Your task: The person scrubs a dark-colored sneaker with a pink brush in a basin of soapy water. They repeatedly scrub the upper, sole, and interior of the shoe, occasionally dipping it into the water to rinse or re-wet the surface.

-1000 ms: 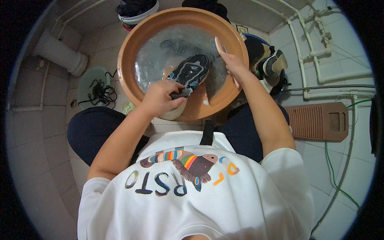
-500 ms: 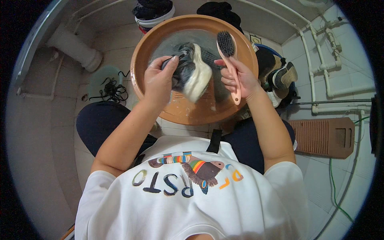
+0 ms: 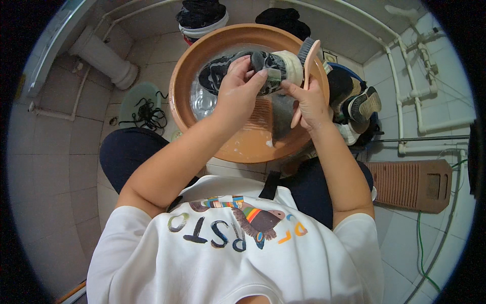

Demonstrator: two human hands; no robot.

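Over the large orange-brown basin (image 3: 177, 101) I hold a wet black-and-cream shoe (image 3: 215, 71), turned on its side. My left hand (image 3: 240, 88) grips its middle, with the dark end to the left and the cream end to the right. My right hand (image 3: 313, 104) is closed around a pink-handled scrubbing brush (image 3: 311, 57). The brush stands nearly upright, its grey bristles at the top beside the shoe's cream end. My right thumb reaches toward that end; whether it touches is unclear. Below lie soapy water and a ribbed brown board (image 3: 258, 116), partly hidden.
At left, a pale green basin (image 3: 131, 96) holds black laces (image 3: 150, 114). Several shoes (image 3: 365, 105) fill a blue tub at right. A brown washboard (image 3: 405, 185) lies on the right floor. Dark items (image 3: 202, 12) sit behind the basin, and white pipes (image 3: 400, 96) line the wall.
The shoe has turned from hanging with its cream part toward me to lying sideways, cream end right. My left hand has moved right, and the brush has shifted right and turned.
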